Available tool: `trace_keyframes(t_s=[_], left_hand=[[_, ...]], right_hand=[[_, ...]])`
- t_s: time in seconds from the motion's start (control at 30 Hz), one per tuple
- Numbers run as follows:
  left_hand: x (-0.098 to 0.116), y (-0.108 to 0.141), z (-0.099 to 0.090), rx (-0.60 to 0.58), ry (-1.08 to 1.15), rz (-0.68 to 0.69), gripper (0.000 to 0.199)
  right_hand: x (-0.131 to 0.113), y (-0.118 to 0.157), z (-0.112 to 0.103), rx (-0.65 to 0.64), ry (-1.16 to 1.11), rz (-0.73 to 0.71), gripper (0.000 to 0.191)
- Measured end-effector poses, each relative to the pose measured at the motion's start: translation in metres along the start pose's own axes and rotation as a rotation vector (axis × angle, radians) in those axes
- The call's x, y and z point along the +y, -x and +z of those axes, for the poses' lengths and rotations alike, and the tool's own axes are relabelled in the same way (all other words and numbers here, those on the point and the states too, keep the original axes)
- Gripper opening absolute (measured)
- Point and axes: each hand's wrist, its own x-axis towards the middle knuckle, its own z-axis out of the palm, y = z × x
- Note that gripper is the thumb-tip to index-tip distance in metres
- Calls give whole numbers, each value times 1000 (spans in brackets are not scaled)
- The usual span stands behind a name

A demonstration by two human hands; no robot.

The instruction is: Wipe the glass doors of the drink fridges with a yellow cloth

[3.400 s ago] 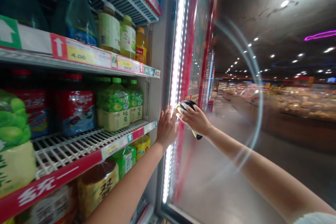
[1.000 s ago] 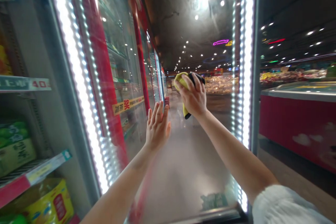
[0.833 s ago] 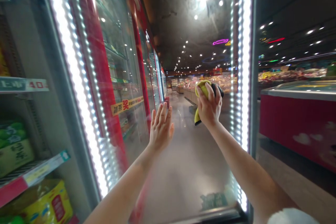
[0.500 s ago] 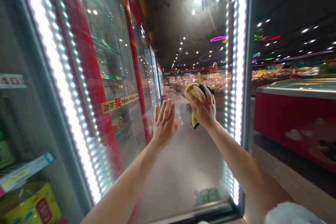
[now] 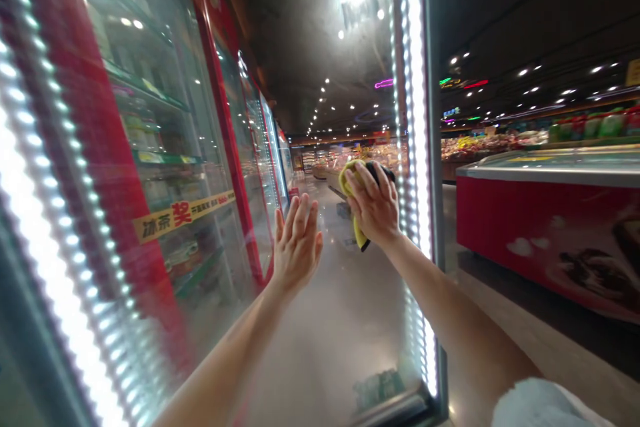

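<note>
My left hand (image 5: 296, 247) lies flat, palm forward, against the glass door (image 5: 330, 347) of an upright cabinet. Its fingers point up and are stretched out, with nothing in them. To its right, my right hand (image 5: 377, 210) presses a folded yellow and black cloth (image 5: 359, 235) against the same pane. The fingers spread over the cloth, and part of it hangs below the palm. A bright strip of LED lights (image 5: 417, 147) runs down the door's right side, just beyond the right hand.
Red-framed glass cabinets (image 5: 220, 80) line the left, one with a yellow printed strip (image 5: 185, 215). At the right stands a red chest freezer (image 5: 530, 220) with a glass top. A shiny floor and store displays show through the glass.
The view has swung right, so the shelf labels and yellow packet at the left are out of sight. Both hands sit slightly nearer the door's right edge, the cloth still under the right one.
</note>
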Motion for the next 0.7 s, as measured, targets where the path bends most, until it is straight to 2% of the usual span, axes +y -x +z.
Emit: trace_keyframes(t_s=[0.1,0.2,0.27,0.33,0.4,0.47,0.53,0.63,0.7], left_hand=[[7,2,5,-13,19,4,84],[13,1,9,-12,24,53,84],[17,-4,12,1,21,89,83],[21,-10,13,17,21,113,83],[25,-16,15,33,24,126,82],[28,-19,16,47,29,132,82],[30,-20,17,52,32,133,81],[30,-18,17,53,28,151,81],[29,-19,16,55,24,172,81]], right_hand=[[24,28,-5,56,56,145,49],[21,52,-5,53,61,98,45],[16,44,-2,-1,46,9,46],[20,19,2,-40,40,-29,46],[32,-6,5,11,27,23,43],[45,-14,5,76,7,85,42],[51,-1,3,113,-10,126,43],[43,32,1,112,-22,150,45],[37,38,2,91,-37,147,47]])
